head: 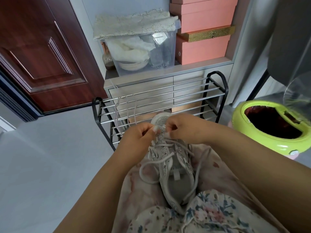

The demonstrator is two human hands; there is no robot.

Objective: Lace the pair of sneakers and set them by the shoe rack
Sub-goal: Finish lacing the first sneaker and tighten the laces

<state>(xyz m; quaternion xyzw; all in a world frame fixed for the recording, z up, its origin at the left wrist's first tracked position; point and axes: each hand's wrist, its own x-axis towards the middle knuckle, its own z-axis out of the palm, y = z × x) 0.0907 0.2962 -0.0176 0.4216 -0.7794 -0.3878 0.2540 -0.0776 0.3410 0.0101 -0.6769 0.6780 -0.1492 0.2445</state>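
Pale grey floor (42,157), evenly lit. Dark red-brown panelled door (42,52) far left. Recessed light-grey shelf unit (202,68) far centre, holding clear storage bin (143,51) and stacked salmon-pink boxes (202,31). Lime-green waste bin (252,145) right.

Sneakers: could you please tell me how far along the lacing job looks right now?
Partly done: the sneaker on the lap has lace crossed through its middle eyelets, loose ends trailing. In hand: the left hand and right hand pinch the lace near the toe. Left: finishing and tightening it, lacing a second sneaker, not in view, though another lace hangs on the rack, and setting both by the rack.
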